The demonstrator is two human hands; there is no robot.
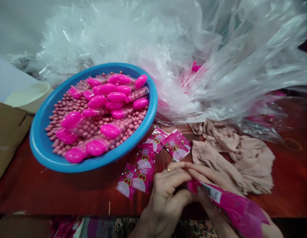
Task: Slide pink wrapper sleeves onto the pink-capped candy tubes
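Observation:
Near the table's front edge, my left hand has its fingers curled and its thumb pressed in at one end of a glossy pink printed wrapper. My right hand grips the same wrapper, fingers over it and thumb below. The rest of the wrapper trails over my right wrist, with a white barcode patch showing. Beyond my hands lie several flat pink printed packets, some overlapping. Whatever is between my fingertips is partly hidden.
At left, a blue basin holds pink balls and clear tubes with bright pink oval caps. A crumpled beige cloth lies at right. Clear plastic bags heap at the back. A cardboard box stands far left.

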